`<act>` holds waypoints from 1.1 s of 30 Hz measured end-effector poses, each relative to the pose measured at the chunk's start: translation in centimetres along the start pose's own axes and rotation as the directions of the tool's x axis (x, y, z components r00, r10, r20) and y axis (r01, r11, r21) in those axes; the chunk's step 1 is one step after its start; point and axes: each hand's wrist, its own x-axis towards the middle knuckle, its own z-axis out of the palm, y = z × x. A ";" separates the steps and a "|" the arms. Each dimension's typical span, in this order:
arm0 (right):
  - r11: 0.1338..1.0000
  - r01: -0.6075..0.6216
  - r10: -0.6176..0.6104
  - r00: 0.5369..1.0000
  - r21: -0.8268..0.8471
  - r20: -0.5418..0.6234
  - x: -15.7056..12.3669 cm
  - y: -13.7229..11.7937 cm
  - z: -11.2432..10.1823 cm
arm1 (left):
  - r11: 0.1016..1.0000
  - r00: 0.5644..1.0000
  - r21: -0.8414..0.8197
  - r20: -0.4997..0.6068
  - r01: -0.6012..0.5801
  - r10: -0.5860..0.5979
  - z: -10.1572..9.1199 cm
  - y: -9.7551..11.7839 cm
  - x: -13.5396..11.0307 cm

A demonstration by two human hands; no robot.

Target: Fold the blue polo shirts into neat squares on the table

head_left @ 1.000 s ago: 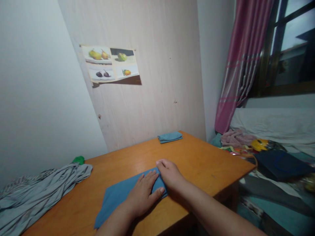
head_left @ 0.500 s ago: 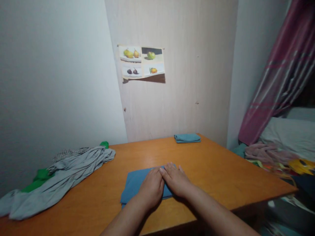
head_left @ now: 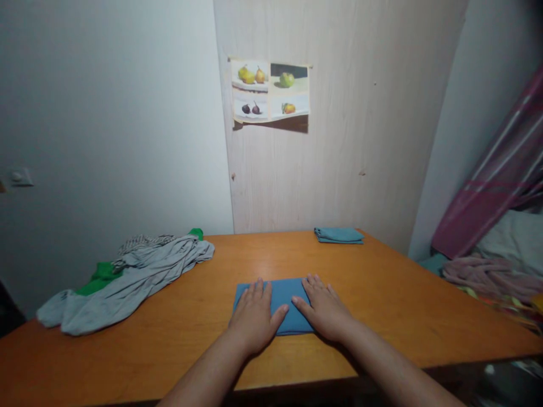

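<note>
A folded blue cloth (head_left: 284,305) lies flat on the wooden table (head_left: 178,362) in front of me. On its left part rests my left hand (head_left: 257,316), palm down with the thumb spread to the right. My right hand (head_left: 324,308) lies flat over the cloth's right edge, its thumb pointing left. Both hands are open and hold nothing. Between the two thumbs the middle of the cloth shows; its outer sides are partly hidden under my hands.
Another folded blue-green cloth (head_left: 339,235) sits at the table's far right corner. Crumpled grey clothing (head_left: 144,282) with a green piece (head_left: 99,277) lies along the left. Beyond the right edge are a pink curtain (head_left: 470,209) and heaped fabrics (head_left: 487,274).
My hands have moved apart, from touching at the cloth's right part to lying flat on its two sides. The camera view has turned slightly left.
</note>
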 end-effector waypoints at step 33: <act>1.000 0.016 -0.016 1.000 0.000 -0.008 0.4 1.0 0.5 | 0.984 0.977 0.070 0.128 0.165 -0.173 -2.6 -4.3 -1.7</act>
